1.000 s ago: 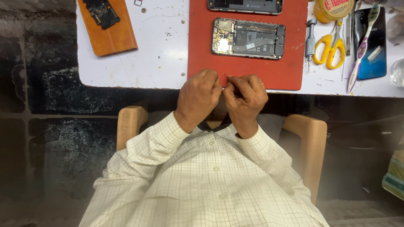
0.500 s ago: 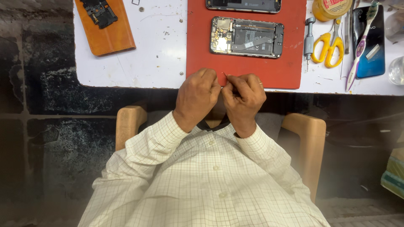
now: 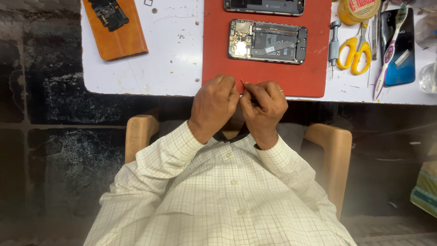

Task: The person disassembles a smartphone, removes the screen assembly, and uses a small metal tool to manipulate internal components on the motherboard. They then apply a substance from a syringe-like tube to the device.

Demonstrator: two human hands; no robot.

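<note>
still pinched together, left hand [image 3: 214, 105], right hand [image 3: 264, 107], thin sliver [image 3: 242, 83] unmoved

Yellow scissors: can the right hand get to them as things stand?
Probably yes. The yellow scissors lie uncovered on the table, nothing between them and the right hand. But its fingers pinch a thin sliver with the left hand.

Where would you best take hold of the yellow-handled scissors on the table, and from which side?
Grip the yellow scissors by their handle loops, coming from the table's near edge. They lie flat with the loops toward the person and the blades pointing away; a screwdriver lies close on one side and a toothbrush on the other, so sideways approaches look cramped.
</note>
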